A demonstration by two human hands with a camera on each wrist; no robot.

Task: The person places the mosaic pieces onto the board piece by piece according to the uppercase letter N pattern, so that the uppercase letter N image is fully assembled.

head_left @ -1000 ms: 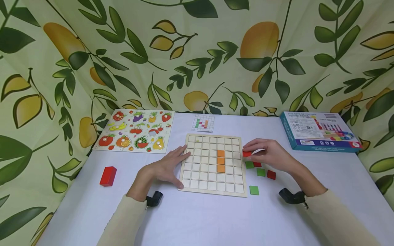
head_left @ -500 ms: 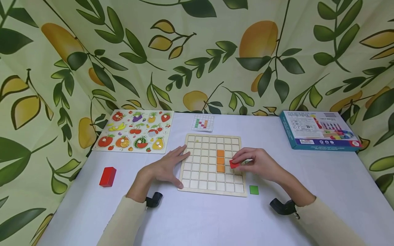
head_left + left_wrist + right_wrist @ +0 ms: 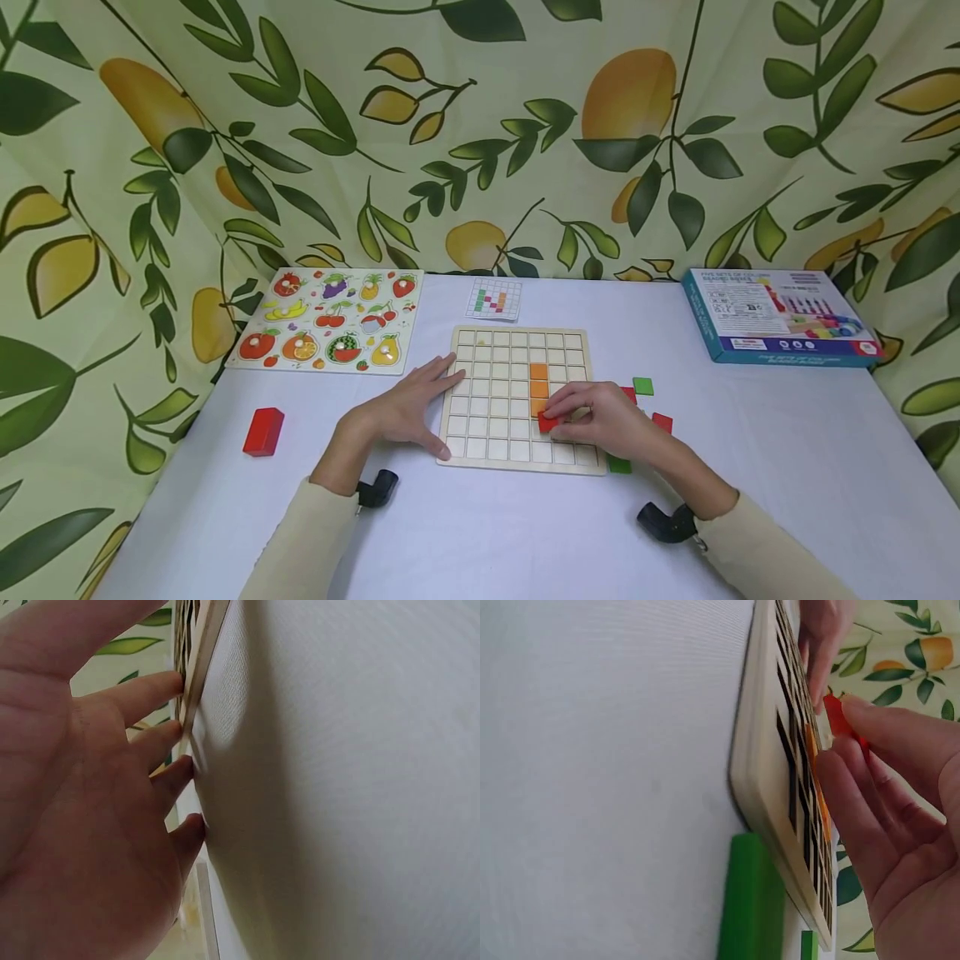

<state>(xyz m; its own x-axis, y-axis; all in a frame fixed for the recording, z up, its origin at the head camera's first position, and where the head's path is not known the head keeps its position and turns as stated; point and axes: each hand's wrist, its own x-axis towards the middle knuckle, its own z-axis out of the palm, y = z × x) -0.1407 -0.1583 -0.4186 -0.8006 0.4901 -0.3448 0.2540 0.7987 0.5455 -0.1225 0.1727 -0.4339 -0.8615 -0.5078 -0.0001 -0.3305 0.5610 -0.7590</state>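
My right hand (image 3: 600, 417) pinches a small red square tile (image 3: 548, 422) between thumb and fingers. The tile is tilted, close over the wooden grid board (image 3: 491, 408), just below a column of 3 orange tiles (image 3: 538, 389). In the right wrist view the red tile (image 3: 835, 716) shows at the thumb tip. My left hand (image 3: 401, 408) lies along the board's left side with fingers spread, fingertips at the rim and thumb at the lower left corner. The left wrist view shows its straight fingers (image 3: 154, 697) touching the board's edge (image 3: 199, 667).
Loose tiles lie right of the board: green (image 3: 642, 386), red (image 3: 662, 422) and green (image 3: 619, 465), partly hidden by my right hand. Behind the board is a pattern card (image 3: 494, 298). A fruit puzzle (image 3: 330, 321), a red block (image 3: 263, 431) and a flat box (image 3: 780, 317) stand around.
My right hand has carried the red tile from beside the board's right edge leftward and down to below the orange column. The board has shifted very slightly; my left hand stays at its side.
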